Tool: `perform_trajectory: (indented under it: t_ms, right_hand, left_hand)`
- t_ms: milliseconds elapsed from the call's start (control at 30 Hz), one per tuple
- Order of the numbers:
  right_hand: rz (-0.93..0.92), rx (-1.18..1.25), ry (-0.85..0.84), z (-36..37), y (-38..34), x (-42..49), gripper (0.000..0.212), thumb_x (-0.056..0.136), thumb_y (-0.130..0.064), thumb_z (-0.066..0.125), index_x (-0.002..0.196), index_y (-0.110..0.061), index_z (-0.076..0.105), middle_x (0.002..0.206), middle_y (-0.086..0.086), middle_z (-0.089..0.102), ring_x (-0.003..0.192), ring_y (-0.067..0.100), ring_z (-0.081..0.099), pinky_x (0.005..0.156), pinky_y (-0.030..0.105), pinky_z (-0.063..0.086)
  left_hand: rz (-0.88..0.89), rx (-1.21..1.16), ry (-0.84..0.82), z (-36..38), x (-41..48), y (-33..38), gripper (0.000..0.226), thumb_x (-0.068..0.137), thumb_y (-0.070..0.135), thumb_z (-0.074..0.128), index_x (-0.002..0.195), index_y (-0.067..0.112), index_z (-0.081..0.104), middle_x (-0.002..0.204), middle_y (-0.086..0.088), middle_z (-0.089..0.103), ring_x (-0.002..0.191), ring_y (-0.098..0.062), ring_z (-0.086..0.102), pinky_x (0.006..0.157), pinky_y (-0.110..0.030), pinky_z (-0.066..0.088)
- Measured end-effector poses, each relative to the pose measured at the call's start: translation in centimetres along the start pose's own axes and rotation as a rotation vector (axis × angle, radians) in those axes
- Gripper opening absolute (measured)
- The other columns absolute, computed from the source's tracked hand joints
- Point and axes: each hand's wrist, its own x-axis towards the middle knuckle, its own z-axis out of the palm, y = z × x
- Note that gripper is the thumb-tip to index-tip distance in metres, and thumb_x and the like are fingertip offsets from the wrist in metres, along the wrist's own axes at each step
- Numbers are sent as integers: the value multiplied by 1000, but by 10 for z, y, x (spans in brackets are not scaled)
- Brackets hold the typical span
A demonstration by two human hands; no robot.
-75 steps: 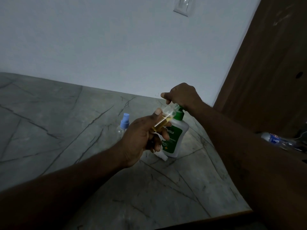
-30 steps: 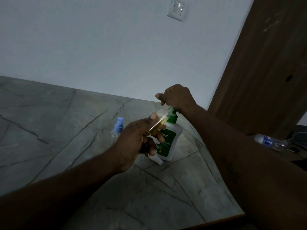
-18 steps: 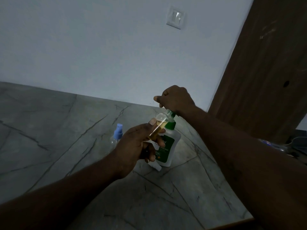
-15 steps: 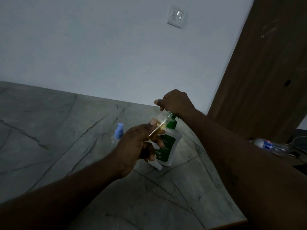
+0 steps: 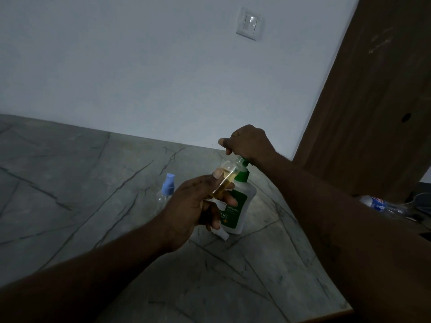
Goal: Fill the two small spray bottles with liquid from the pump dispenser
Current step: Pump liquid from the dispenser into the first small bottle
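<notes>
My left hand (image 5: pixel 194 207) grips a small clear spray bottle (image 5: pixel 226 175), uncapped and tilted, partly filled with yellowish liquid; its mouth sits under the nozzle of the pump dispenser. The pump dispenser (image 5: pixel 236 207) is white with a green label and green collar, standing on the marble table (image 5: pixel 70 206). My right hand (image 5: pixel 248 142) rests closed over its pump head, which is hidden. A second small spray bottle (image 5: pixel 166 191) with a blue cap stands upright left of my left hand. A small white piece, perhaps the removed sprayer top (image 5: pixel 221 234), lies by the dispenser's base.
A white wall with a light switch (image 5: pixel 249 24) rises behind the table. A brown wooden door (image 5: pixel 373 101) is on the right. A plastic water bottle (image 5: pixel 382 205) lies beyond the table's right edge, near cables. The table's near edge (image 5: pixel 326 317) runs at bottom right.
My right hand has risen and dropped on the pump head across the frames. The left hand keeps the small bottle under the nozzle. The camera view shifted slightly.
</notes>
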Motion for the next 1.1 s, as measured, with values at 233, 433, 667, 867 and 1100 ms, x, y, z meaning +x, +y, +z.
perform_trajectory:
  t_ms: [233,433,667,867,1100]
  right_hand:
    - [0,-65,-42,9,4,-1,41,92,-42,64,56,-24,64,56,-11,56,54,7,52,55,22,37]
    - [-27,-12,14,-2,0,1,36,88,-42,68,68,-12,75,46,-9,57,55,11,56,64,30,51]
    - [32,-8,-38,11,8,3,37,90,-44,68,59,-23,69,58,-12,60,52,5,54,51,21,37]
    - [20,-18,-32,7,6,4,37,90,-44,67,61,-21,69,39,-14,55,46,4,55,52,20,38]
    - [15,-52,2,8,5,5,36,88,-45,67,60,-23,69,57,-13,61,56,3,55,55,19,35]
  left_hand:
    - [-31,6,-2,0,0,-3,58,86,56,50,112,9,70,92,-11,75,48,-19,56,46,-24,44]
    - [-7,-3,6,1,0,1,55,93,52,47,118,7,68,98,-11,75,50,-19,56,48,-25,46]
    - [-24,8,7,0,-1,-2,60,86,57,51,117,8,69,96,-12,74,49,-20,56,47,-24,44]
    - [-13,10,9,-1,-1,-1,60,87,56,50,115,8,70,98,-14,75,50,-21,56,48,-25,45]
    - [9,5,24,-1,-1,2,58,92,54,48,112,5,70,93,-12,75,50,-21,55,50,-26,44]
